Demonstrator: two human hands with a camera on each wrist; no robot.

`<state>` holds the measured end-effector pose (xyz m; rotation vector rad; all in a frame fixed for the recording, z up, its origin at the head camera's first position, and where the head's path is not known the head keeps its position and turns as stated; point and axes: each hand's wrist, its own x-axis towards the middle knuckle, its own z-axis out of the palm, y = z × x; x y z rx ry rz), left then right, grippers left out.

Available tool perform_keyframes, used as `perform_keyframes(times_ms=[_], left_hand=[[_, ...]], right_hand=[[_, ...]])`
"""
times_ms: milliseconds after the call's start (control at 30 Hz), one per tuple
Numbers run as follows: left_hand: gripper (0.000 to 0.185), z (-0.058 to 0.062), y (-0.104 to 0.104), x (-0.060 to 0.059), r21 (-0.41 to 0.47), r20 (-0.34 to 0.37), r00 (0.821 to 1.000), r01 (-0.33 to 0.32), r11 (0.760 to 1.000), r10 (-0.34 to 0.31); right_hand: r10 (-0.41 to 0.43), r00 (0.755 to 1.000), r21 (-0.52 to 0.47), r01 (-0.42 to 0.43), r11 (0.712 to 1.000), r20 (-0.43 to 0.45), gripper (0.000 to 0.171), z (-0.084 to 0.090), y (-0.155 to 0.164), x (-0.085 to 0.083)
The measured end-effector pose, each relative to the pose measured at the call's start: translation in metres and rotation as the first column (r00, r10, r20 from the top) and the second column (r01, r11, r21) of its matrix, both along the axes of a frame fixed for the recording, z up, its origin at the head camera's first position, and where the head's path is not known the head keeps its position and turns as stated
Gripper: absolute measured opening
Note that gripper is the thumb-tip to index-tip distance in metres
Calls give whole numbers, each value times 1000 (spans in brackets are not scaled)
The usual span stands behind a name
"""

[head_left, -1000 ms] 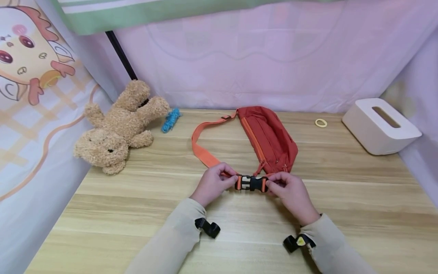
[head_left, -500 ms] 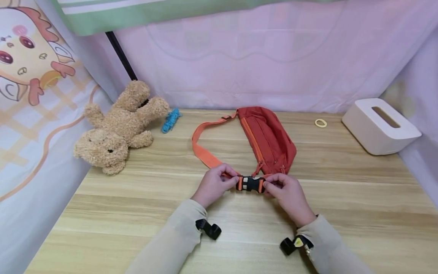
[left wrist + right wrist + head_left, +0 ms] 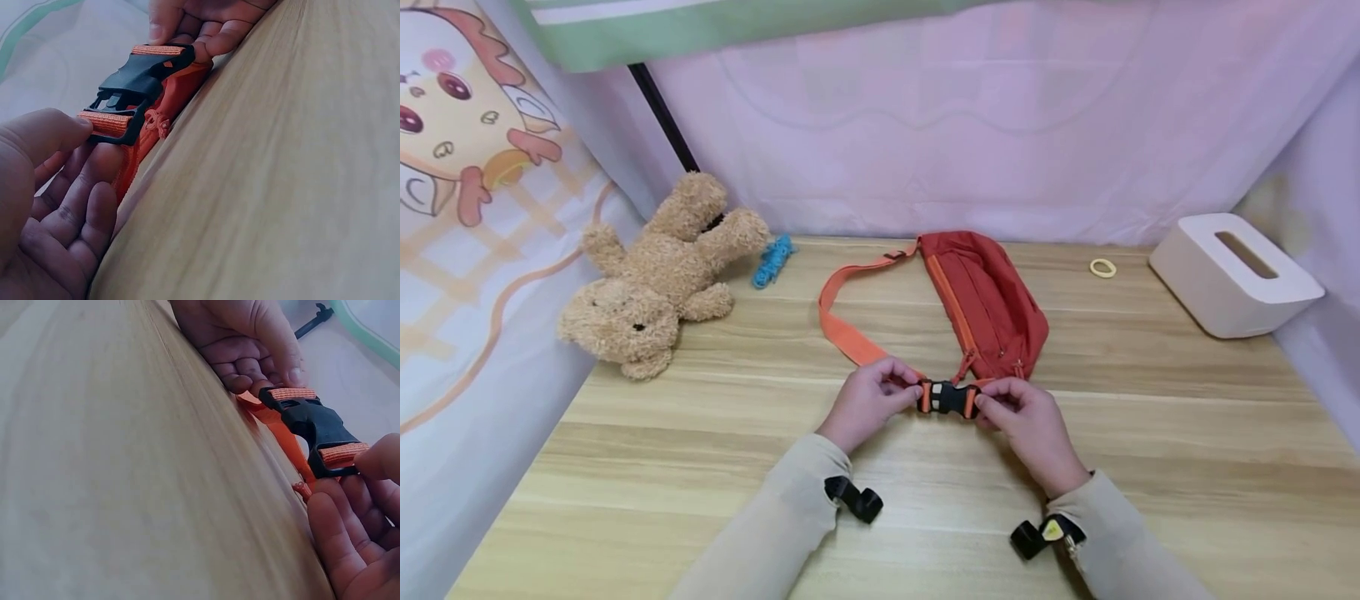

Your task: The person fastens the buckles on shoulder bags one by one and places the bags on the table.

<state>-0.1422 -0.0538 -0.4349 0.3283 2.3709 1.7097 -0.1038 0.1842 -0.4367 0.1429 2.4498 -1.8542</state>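
Soft, even light throughout; faint shadows lie beneath the hands. Wide-angle bending shows at the head view's edges. Wrist views blur the nearest fingers.

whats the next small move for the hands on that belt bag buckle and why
Probably a last firm push of the two ends toward each other, then letting go. The left hand and right hand each pinch the orange strap at one end of the black buckle, whose halves look pushed together, though whether it has latched cannot be told.
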Motion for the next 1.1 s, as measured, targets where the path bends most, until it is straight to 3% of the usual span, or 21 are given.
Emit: perform_keyframes(times_ms=[333, 667, 1100], left_hand=[[11, -1, -1, -1, 118, 23, 1000, -23, 993, 21], [11, -2, 1, -1, 70, -29, 1000, -3, 998, 5], [11, -1, 2, 1, 97, 38, 999, -18, 995, 15]], right_hand=[[27, 999, -60, -28, 998, -24, 16, 0, 1, -1], [45, 998, -24, -46, 999, -50, 16, 0, 2, 1], [32, 999, -57, -34, 998, -29, 18, 1, 3, 3]])
